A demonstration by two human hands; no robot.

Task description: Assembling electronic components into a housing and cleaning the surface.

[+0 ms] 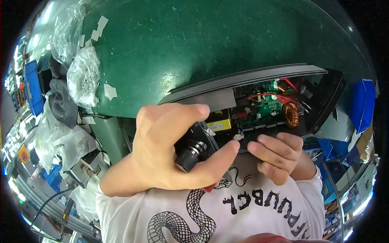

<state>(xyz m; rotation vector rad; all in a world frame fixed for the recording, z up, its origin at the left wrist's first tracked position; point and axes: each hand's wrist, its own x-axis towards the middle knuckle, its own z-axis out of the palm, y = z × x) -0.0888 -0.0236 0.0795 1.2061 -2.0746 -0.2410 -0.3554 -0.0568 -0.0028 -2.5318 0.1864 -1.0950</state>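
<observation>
An open black electronics case [243, 83] lies on the green worktop, showing a green circuit board [269, 107], a copper coil [291, 114], red wires and a yellow part [221, 124]. My left hand [170, 146] wraps around the near left end of the case, where a black cylindrical knob or connector [189, 156] sticks out between thumb and fingers. My right hand [279, 156] holds the near edge of the case, fingers curled over the rim. A small white piece [238, 137] sits between the two hands.
The green worktop [194, 44] stretches behind the case. Clear plastic bags of small parts [83, 77] and white paper scraps [109, 92] lie at the left. Blue bins [362, 104] stand at the right and far left. Cables and wrapped items crowd the lower left.
</observation>
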